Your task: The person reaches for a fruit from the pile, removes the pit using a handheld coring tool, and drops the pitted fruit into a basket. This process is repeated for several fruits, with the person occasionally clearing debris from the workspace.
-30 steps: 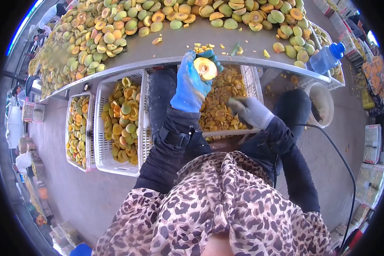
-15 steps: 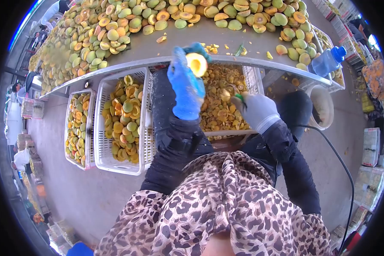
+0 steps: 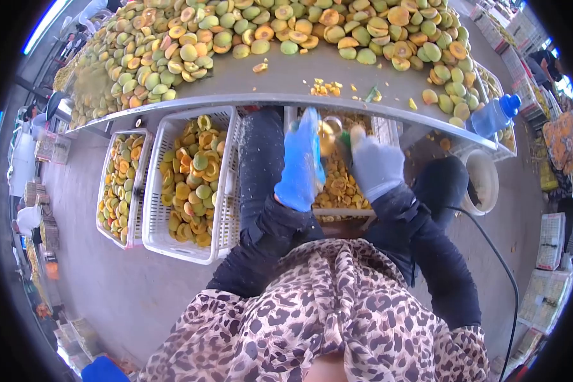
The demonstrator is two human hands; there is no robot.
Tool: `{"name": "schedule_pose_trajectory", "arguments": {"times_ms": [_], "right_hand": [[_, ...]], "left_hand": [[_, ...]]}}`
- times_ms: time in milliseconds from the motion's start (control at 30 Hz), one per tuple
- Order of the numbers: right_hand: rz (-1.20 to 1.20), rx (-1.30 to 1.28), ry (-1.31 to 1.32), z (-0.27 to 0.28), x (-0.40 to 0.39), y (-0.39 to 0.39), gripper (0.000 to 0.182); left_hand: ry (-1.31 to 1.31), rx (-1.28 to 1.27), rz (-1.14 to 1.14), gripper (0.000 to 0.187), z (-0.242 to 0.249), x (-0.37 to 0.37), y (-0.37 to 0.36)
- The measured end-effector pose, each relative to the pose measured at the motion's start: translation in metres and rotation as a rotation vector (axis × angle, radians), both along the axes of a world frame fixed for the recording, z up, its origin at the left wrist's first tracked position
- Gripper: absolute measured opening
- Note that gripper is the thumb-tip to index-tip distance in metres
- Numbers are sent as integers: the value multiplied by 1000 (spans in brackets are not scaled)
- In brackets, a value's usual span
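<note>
My left hand [image 3: 301, 162], in a blue glove, is closed round a peach-like fruit half [image 3: 326, 141] with yellow flesh, partly blurred. Close by on the right, my right hand [image 3: 377, 164], in a grey glove, grips a small green-handled tool [image 3: 345, 137]. The tool's working end is at the fruit half, too blurred to make out exactly. Both hands are over a white crate [image 3: 344, 212] of yellow-brown fruit scraps [image 3: 340, 184], between my knees and below the table edge.
Halved fruit [image 3: 235, 28] is heaped on the metal table [image 3: 235, 79], with small yellow bits [image 3: 325, 88] near its edge. Two white crates [image 3: 156, 235] [image 3: 102, 216] of fruit halves stand left. At right are a blue bottle [image 3: 493, 116], a white bucket [image 3: 487, 184] and a black cable [image 3: 500, 261].
My left hand has come down and to the right with the fruit half, from the table edge to above the scrap crate. The right hand's tool now meets the fruit. The view has shifted slightly.
</note>
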State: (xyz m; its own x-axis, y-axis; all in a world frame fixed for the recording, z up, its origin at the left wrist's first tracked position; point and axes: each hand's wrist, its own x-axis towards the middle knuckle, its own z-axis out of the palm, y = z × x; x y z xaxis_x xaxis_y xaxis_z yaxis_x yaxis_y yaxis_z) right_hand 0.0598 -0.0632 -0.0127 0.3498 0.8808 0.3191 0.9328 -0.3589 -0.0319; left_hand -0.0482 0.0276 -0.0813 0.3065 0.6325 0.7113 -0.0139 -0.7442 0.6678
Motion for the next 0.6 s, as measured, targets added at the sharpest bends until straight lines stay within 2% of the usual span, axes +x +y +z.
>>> {"name": "schedule_pose_trajectory", "arguments": {"times_ms": [67,133,167,200,267,333,400,467,533,567,600], "right_hand": [[-115,-76,66,-22,6,5,27],[-208,-123,127,-49,38,-1,30],[-283,-177,179,-54,59,-2,33],[-234,-169,175,-54,66,-11,39],[-159,-174,241,-65,69,-29,40],[-170,-308,384,-84,67,-33,40],[-141,-369,401,-89,54,-26,40],[-35,-307,574,-99,43,-19,39],[58,-194,597,-111,33,-16,40],[74,-278,588,-108,29,-14,38],[89,-359,576,-102,27,-12,37]], "left_hand": [[-437,-927,-436,24,-5,-1,0],[-356,-1007,-153,17,58,-16,-24],[-259,-975,21,16,59,-33,-19],[-158,-945,202,15,57,-60,-6],[439,34,537,15,34,-118,49],[762,160,692,20,22,-143,92],[867,400,508,26,30,-112,130],[378,-130,254,30,35,-40,154],[573,-2,140,46,37,16,194],[567,3,140,46,29,39,216],[695,-63,102,56,16,61,239]]}}
